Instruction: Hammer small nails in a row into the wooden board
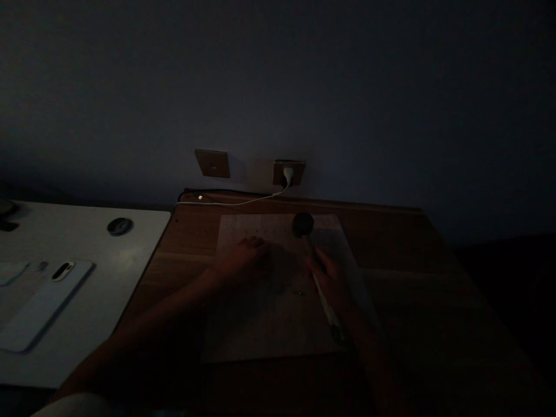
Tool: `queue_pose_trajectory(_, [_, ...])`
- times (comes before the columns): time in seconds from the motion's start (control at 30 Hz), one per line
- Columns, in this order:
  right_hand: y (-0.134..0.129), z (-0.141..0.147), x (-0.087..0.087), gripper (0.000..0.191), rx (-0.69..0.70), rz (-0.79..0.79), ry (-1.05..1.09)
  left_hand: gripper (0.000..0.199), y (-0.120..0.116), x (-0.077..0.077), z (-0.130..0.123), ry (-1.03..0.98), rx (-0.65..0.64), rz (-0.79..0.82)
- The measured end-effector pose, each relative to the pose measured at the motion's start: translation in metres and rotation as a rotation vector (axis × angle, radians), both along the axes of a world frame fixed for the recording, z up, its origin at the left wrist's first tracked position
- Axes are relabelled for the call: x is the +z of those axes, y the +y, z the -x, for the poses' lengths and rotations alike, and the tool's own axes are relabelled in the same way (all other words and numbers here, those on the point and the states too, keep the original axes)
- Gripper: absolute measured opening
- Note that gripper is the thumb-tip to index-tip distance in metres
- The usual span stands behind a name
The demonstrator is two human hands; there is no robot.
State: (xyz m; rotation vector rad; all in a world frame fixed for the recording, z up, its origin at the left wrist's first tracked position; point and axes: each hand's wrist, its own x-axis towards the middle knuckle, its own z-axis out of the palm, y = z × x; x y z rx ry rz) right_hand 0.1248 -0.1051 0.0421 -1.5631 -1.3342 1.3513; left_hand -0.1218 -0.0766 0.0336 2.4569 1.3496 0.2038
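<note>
Grasps the mallet (322, 298) by its handle in the right hand (333, 282), with fingers wrapped around it, over the right part of the board (256, 336), near small shiny bits (299, 293). Holds the left hand (245, 258) at the board's far left part, near a row of dark marks (266, 230), with fingers bent; cannot tell, in dim light, whether clasping anything or released. Includes, farther off, a white cable (237, 204) along the back of the desk (403, 284), leading to a plug (288, 174) in the wall socket (297, 172).
</note>
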Motion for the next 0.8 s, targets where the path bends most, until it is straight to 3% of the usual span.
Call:
queue_pose_trajectory(0.13, [0.001, 0.003, 0.001, 0.041, -0.039, 0.006, 0.033, 0.023, -0.021, 0.005, -0.003, 0.040, 0.091, 0.015])
queue_pose_trajectory(0.43, [-0.012, -0.002, 0.010, 0.039, -0.009, 0.065, 0.079, 0.012, -0.022, 0.001, -0.003, -0.060, 0.056, 0.086])
queue_pose_trajectory(0.53, [-0.017, -0.005, 0.012, 0.041, -0.048, 0.093, 0.076, 0.021, -0.007, -0.003, -0.009, -0.197, 0.101, 0.069])
queue_pose_trajectory(0.63, [-0.021, -0.007, 0.015, 0.040, -0.072, 0.084, 0.082, 0.028, 0.024, -0.009, -0.022, -0.366, 0.172, 0.042])
queue_pose_trajectory(0.8, [-0.024, -0.008, 0.023, 0.038, -0.088, 0.069, 0.075, 0.024, 0.069, -0.018, -0.041, -0.440, 0.269, -0.031])
